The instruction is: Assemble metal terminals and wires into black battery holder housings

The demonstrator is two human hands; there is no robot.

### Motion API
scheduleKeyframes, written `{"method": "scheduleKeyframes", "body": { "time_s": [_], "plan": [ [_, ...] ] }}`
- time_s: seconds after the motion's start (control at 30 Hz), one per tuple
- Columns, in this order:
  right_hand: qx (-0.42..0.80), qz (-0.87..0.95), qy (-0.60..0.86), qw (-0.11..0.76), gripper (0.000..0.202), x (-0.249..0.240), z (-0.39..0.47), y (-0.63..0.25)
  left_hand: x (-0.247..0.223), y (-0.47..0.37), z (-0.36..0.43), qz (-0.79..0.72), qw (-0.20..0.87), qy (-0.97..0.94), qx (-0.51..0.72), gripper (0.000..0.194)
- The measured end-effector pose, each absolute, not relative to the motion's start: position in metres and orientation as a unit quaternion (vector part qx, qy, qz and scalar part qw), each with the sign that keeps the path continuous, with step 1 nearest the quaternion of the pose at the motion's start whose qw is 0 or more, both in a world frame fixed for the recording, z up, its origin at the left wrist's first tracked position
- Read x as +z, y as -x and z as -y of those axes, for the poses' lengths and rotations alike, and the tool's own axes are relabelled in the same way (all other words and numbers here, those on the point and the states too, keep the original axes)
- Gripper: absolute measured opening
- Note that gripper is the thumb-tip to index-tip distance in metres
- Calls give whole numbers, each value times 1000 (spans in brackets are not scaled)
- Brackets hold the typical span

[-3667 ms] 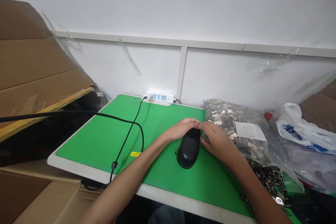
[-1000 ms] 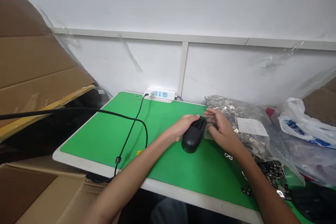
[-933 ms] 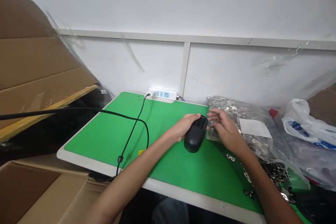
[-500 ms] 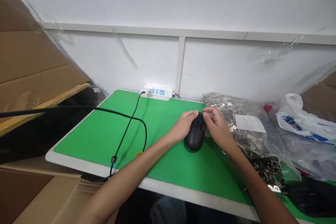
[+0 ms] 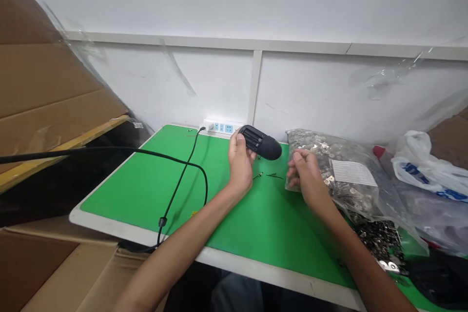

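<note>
Your left hand (image 5: 240, 168) grasps the black shell (image 5: 270, 148), so steady it there; your right hand's (image 5: 310, 178) grip, I can't tell.

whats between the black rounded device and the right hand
Between the black device and right hand, the head view shows green tabletop and the left edge of the bag of metal parts.
</note>
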State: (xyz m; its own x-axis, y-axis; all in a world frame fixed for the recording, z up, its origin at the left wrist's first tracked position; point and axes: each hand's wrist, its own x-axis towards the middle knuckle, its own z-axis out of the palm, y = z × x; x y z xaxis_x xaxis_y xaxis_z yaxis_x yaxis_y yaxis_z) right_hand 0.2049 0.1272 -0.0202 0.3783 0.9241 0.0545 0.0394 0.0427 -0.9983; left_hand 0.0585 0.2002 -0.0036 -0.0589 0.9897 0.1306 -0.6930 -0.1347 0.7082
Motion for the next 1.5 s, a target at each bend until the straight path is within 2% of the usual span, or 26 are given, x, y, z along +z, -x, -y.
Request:
{"method": "scheduleKeyframes", "body": {
  "time_s": [0.07, 0.13, 0.23, 0.33, 0.4, 0.5, 0.63, 0.77, 0.93, 1.03, 1.1, 1.23, 1.3, 1.5],
  "plan": [
    [465, 372, 547, 589, 78, -17, -129, -197, -5, -63, -192, -205, 635, -307, 679, 58],
    [518, 349, 487, 610, 88, -13, -132, -192, -10, -70, -182, -184, 662, -330, 647, 58],
    [508, 321, 425, 677, 78, -9, -137, -194, -22, -78, -167, -190, 657, -402, 608, 55],
    [468, 294, 399, 732, 65, -3, -137, -202, -32, -75, -160, -171, 573, -539, 594, 55],
    [459, 294, 401, 737, 61, 0, -136, -207, -34, -69, -158, -144, 498, -633, 575, 61],
    [478, 316, 427, 699, 60, 1, -132, -212, -29, -61, -158, -139, 373, -719, 570, 73],
    [537, 321, 445, 641, 65, -1, -129, -216, -17, -56, -159, -116, 195, -777, 588, 58],
    [548, 325, 457, 621, 64, -2, -128, -216, -13, -57, -159, -101, 134, -776, 608, 58],
    [582, 393, 478, 527, 81, -7, -128, -218, -15, -61, -160, -117, 176, -762, 612, 60],
    [543, 440, 475, 534, 90, -8, -126, -219, -14, -59, -167, -203, 232, -705, 639, 58],
    [481, 467, 483, 563, 84, -4, -122, -219, -13, -56, -173, -228, 296, -675, 636, 53],
    [328, 540, 485, 604, 54, 5, -109, -220, -14, -49, -180, -179, 395, -669, 604, 47],
    [304, 561, 484, 599, 54, 7, -105, -221, -15, -47, -179, -183, 422, -653, 602, 47],
    [448, 488, 463, 589, 75, 1, -109, -223, -4, -47, -174, -214, 562, -586, 544, 44]
  ]
}}
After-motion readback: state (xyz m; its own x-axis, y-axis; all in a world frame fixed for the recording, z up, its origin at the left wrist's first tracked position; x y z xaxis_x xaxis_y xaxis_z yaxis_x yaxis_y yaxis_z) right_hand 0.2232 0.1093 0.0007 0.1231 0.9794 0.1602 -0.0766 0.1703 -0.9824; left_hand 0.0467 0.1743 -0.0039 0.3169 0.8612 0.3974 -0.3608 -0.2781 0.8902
